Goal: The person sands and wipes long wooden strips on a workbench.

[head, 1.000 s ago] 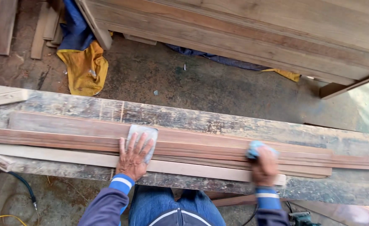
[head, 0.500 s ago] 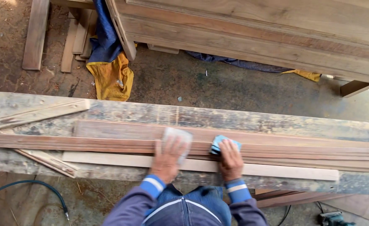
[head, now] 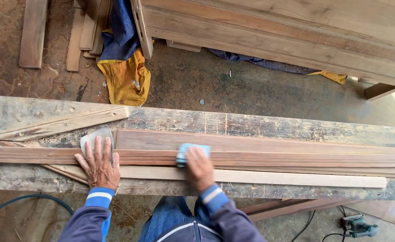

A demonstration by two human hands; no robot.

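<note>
My left hand (head: 99,164) lies flat, fingers spread, on a grey sheet of sandpaper (head: 94,137) that rests on the long reddish wooden strips (head: 273,157). My right hand (head: 199,167) presses a folded light-blue pad (head: 185,152) against the same strips, a little right of the left hand. The strips lie lengthwise on a worn grey workbench plank (head: 251,125). A paler strip (head: 296,179) lies at the near edge of the bench.
A slanted grey board (head: 49,121) lies on the bench at the left. Large wooden planks (head: 296,31) are stacked beyond the bench. Yellow and blue cloth (head: 125,76) lies on the floor. A power tool (head: 356,226) and cables sit at the lower right, a hose (head: 22,199) at the lower left.
Both hands have slid leftward along the strips, the left with the sandpaper, the right with the blue pad. The view has shifted with them.
</note>
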